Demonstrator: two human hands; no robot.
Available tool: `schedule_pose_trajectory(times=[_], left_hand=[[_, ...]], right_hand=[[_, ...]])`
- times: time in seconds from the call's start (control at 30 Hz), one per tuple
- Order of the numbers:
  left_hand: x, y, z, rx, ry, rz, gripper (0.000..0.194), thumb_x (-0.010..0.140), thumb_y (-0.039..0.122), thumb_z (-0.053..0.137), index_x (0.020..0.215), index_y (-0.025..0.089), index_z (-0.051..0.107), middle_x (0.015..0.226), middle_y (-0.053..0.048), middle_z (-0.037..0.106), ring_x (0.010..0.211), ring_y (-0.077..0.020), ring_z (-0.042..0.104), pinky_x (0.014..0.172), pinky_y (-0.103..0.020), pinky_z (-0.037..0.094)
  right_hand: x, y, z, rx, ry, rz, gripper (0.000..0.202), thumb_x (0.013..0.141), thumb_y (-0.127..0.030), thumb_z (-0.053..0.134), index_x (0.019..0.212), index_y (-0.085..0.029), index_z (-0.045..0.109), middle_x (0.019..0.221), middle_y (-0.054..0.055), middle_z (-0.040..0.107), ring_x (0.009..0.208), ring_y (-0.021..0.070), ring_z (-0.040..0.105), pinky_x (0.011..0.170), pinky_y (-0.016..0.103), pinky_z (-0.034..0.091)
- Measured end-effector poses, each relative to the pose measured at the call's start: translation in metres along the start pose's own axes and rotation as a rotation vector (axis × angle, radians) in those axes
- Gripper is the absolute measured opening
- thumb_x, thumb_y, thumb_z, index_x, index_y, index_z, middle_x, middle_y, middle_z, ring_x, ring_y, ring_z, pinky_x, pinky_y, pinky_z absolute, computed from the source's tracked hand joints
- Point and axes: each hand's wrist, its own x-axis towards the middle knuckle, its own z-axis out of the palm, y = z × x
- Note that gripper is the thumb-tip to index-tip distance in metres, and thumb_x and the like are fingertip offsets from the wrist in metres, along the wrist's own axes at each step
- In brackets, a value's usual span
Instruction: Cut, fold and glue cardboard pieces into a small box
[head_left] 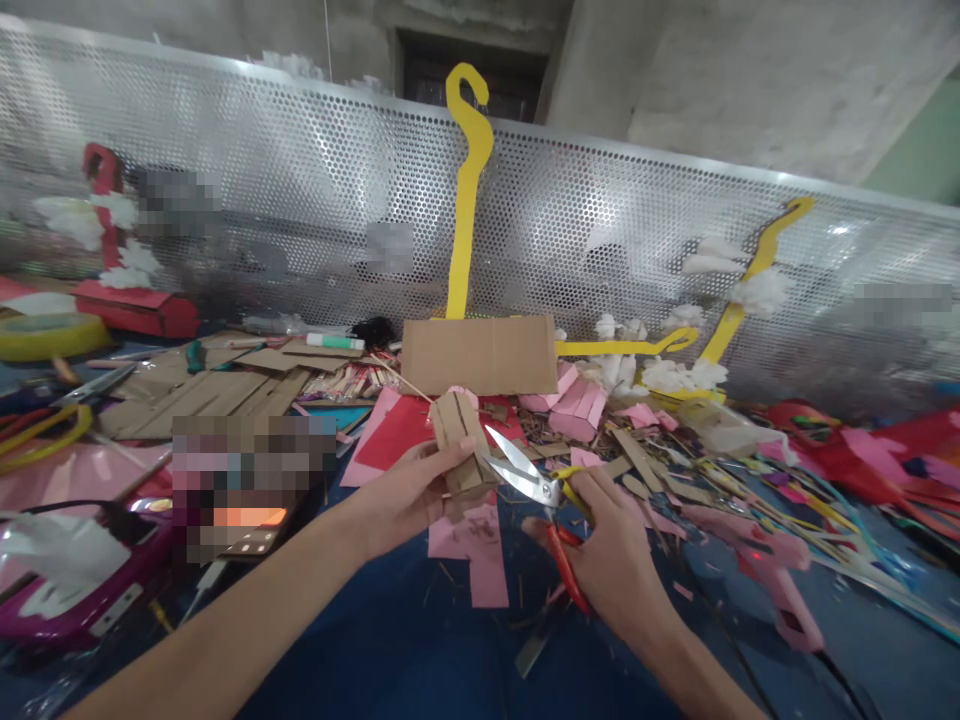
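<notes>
A small folded cardboard piece (459, 440) with a slot along its top is gripped by my left hand (409, 490), thumb on its upper face. My right hand (611, 545) is closed round scissors (566, 565) with one red and one yellow handle. The scissor blades are spread, and their tips point left, close to the right side of the cardboard piece; whether they touch it is unclear. Below the piece lies pink paper (487, 560), with red paper (405, 430) behind it. A larger cardboard box (480, 355) stands farther back.
A pink glue gun (757, 560) lies at the right, its cord running forward. Cardboard scraps (637, 460) litter the middle right. At the left are flat cardboard sheets (210, 400) and a purple box (90, 590). A perforated metal panel (315, 190) and a yellow hook shape (465, 200) rise behind.
</notes>
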Motion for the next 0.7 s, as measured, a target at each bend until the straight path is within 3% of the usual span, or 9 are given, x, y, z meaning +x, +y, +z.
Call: schedule_pose_trajectory(times=[0.27, 0.37, 0.47, 0.57, 0.7], left_hand=[[0.005, 0.001, 0.0, 0.092, 0.1, 0.13, 0.034, 0.076, 0.031, 0.089, 0.1, 0.014, 0.072, 0.099, -0.01, 0.074, 0.086, -0.0207, 0.07, 0.078, -0.033, 0.058], [0.005, 0.002, 0.0, 0.179, 0.19, 0.176, 0.034, 0.074, 0.029, 0.089, 0.101, 0.015, 0.072, 0.099, -0.009, 0.074, 0.086, -0.021, 0.07, 0.077, -0.032, 0.058], [0.002, 0.003, 0.001, 0.28, 0.207, 0.19, 0.033, 0.074, 0.027, 0.086, 0.1, 0.016, 0.07, 0.094, -0.008, 0.073, 0.08, -0.0215, 0.07, 0.071, -0.033, 0.057], [0.001, 0.005, 0.0, 0.329, 0.193, 0.205, 0.028, 0.074, 0.027, 0.084, 0.094, 0.016, 0.068, 0.087, -0.007, 0.071, 0.073, -0.0204, 0.069, 0.066, -0.034, 0.056], [0.004, 0.006, -0.005, 0.378, 0.28, 0.228, 0.029, 0.071, 0.028, 0.085, 0.09, 0.017, 0.065, 0.08, -0.005, 0.069, 0.067, -0.019, 0.067, 0.061, -0.032, 0.052]], right_hand=[[0.0, 0.011, 0.005, -0.038, 0.013, 0.028, 0.025, 0.086, -0.036, 0.076, 0.081, -0.025, 0.054, 0.088, 0.004, 0.06, 0.074, 0.0218, 0.058, 0.065, 0.032, 0.048], [-0.002, 0.021, 0.013, -0.034, -0.005, 0.021, 0.015, 0.087, -0.027, 0.071, 0.096, -0.023, 0.061, 0.097, 0.007, 0.062, 0.087, 0.0255, 0.063, 0.074, 0.036, 0.053], [-0.004, 0.028, 0.02, -0.028, -0.049, -0.003, 0.026, 0.084, -0.019, 0.065, 0.11, -0.022, 0.061, 0.107, 0.009, 0.063, 0.1, 0.0276, 0.064, 0.085, 0.04, 0.054], [-0.003, 0.032, 0.023, -0.031, -0.055, 0.0, 0.027, 0.083, -0.02, 0.064, 0.11, -0.02, 0.062, 0.108, 0.009, 0.063, 0.102, 0.0282, 0.064, 0.087, 0.041, 0.054], [0.003, 0.036, 0.019, 0.021, 0.046, 0.063, 0.024, 0.084, -0.027, 0.065, 0.106, -0.018, 0.063, 0.103, 0.01, 0.065, 0.096, 0.0284, 0.066, 0.083, 0.041, 0.054]])
